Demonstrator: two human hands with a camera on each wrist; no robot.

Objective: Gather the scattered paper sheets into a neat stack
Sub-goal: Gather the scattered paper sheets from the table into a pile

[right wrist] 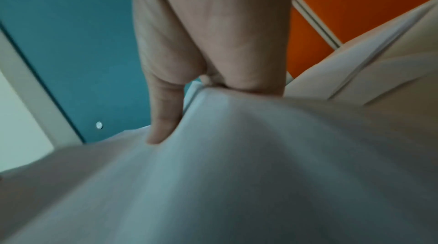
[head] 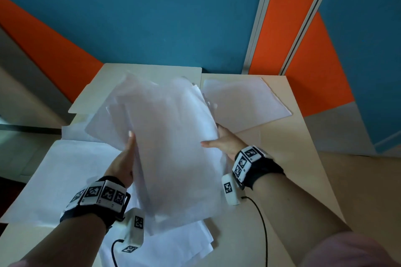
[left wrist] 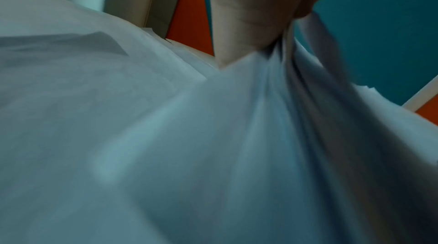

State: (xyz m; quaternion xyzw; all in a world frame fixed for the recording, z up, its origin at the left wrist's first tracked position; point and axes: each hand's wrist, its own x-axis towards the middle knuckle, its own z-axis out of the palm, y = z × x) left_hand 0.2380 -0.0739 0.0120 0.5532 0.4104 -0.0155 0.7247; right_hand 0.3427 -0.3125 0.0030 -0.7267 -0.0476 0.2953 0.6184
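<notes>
A thick, uneven bundle of white paper sheets (head: 173,147) is held up above the table, tilted away from me. My left hand (head: 123,162) grips its left edge, thumb on top and fingers hidden beneath. My right hand (head: 225,141) grips the right edge, thumb lying on the top sheet. In the left wrist view the sheets (left wrist: 213,154) bunch together where the left hand (left wrist: 249,23) pinches them. In the right wrist view the right hand (right wrist: 213,42) has its thumb pressed on the paper (right wrist: 237,173) and its fingers behind the edge.
Loose sheets lie on the beige table (head: 293,180): one (head: 245,102) at the far right, a large one (head: 65,175) at the left, and several (head: 178,245) below the bundle near me. A blue and orange wall (head: 152,17) stands behind the table.
</notes>
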